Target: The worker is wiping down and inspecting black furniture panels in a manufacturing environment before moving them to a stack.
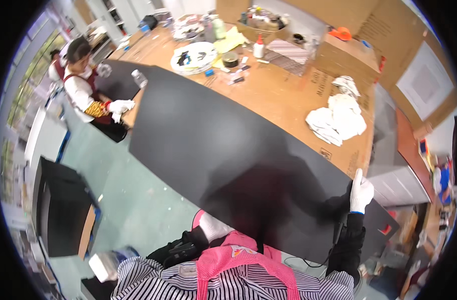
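A large black board (213, 135) lies across the brown cardboard-covered table (283, 95), its near end over my lap. My right hand (361, 192), in a white glove, grips the board's right edge with the thumb up. My left hand (213, 227), also gloved white, holds the board's near edge from below, partly hidden by it. At the far left end a person in a white shirt and dark red apron (81, 82) holds the board's far corner with gloved hands (121, 106).
Crumpled white cloths (338, 117) lie on the table right of the board. A paint-smeared white plate (193, 57), a tape roll (230, 59), a glue bottle (259, 47) and clutter sit at the back. A black cabinet (58, 210) stands on the green floor at left.
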`<action>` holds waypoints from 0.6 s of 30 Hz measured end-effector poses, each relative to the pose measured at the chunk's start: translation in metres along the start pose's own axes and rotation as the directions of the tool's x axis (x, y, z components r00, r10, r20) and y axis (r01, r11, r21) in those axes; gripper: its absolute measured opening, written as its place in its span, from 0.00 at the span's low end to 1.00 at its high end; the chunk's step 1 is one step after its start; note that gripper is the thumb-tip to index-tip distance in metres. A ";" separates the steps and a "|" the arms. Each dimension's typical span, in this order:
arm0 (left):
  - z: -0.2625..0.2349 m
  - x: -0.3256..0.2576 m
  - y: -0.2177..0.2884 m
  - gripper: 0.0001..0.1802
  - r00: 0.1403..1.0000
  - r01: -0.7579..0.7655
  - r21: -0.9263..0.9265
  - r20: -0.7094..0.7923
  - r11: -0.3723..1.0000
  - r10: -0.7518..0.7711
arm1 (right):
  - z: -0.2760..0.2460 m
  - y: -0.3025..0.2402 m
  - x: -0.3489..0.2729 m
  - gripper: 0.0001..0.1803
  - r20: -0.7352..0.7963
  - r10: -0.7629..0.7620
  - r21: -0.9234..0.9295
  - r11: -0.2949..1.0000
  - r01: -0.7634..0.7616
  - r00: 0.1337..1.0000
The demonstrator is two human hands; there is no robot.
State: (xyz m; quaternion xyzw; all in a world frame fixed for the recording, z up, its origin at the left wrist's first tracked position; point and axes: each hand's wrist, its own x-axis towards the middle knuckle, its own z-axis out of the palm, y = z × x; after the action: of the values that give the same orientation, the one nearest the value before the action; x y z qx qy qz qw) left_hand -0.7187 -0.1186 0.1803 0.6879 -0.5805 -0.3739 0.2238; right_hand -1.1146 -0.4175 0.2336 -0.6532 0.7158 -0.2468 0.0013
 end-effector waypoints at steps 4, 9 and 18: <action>0.038 0.013 -0.005 0.54 0.909 0.122 -0.879 0.285 -0.460 -0.303 | 0.074 0.025 0.015 0.42 0.204 0.034 -0.007 0.999 -0.034 0.978; 0.042 0.040 -0.009 0.55 0.773 0.115 -0.841 0.410 -0.529 -0.484 | 0.140 0.044 0.026 0.42 0.281 -0.072 -0.012 0.997 0.078 0.957; 0.015 0.084 -0.038 0.44 0.743 0.455 -0.758 0.612 -0.468 -0.270 | 0.175 0.010 0.070 0.36 0.498 -0.245 -0.213 0.895 0.391 0.832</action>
State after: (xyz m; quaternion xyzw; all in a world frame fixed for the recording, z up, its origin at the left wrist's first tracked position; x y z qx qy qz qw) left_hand -0.7021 -0.1895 0.1210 0.3608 0.2240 -0.7644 0.4850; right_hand -1.0773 -0.5444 0.0986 -0.7959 0.6039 0.0321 0.0274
